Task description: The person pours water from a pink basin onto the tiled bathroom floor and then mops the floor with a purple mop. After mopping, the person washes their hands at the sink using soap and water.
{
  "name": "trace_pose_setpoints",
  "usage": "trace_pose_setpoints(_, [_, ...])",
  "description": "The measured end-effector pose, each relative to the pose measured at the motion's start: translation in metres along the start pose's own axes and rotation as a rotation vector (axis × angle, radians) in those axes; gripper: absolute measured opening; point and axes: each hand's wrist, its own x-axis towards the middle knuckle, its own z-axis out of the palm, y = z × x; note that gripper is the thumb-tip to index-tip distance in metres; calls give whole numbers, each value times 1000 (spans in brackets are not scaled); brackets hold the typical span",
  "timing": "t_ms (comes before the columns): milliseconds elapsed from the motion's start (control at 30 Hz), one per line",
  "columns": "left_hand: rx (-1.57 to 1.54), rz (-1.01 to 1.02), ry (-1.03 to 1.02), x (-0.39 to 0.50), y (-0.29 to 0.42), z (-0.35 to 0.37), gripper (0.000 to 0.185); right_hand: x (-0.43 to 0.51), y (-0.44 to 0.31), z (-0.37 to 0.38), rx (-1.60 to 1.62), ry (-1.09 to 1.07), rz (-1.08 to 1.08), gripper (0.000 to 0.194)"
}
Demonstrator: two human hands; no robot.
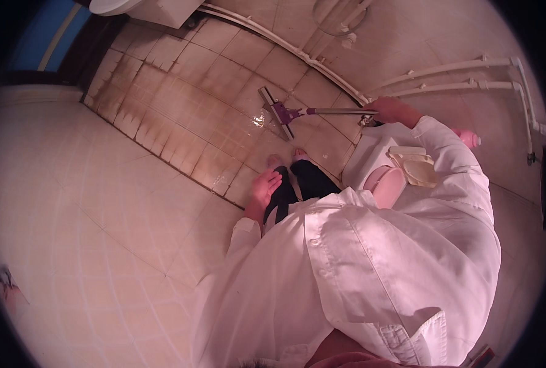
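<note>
My right hand (395, 110) is closed around the metal pole (342, 111) of a floor squeegee with a purple joint (291, 113). Its long narrow head (275, 112) lies on the tiled floor (199, 101), just ahead of my bare feet (287, 156). Wet patches shine on the tiles beside the head, and brown stains run along several grout lines. Low beside my left thigh hangs my left hand (266, 185), empty, palm partly turned up and fingers slightly apart.
White pipes (300, 55) run along the wall base and up the right wall. At my right, a pink container (385, 184) and a cream plastic container (418, 170) sit by a white fixture (376, 152). A pink bottle (468, 138) stands behind my sleeve. A blue door panel (48, 37) is far left.
</note>
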Motion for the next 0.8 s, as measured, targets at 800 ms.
trace_pose_setpoints(800, [195, -51, 168, 54, -8, 142, 33, -10, 280, 78, -258, -70, 274, 25])
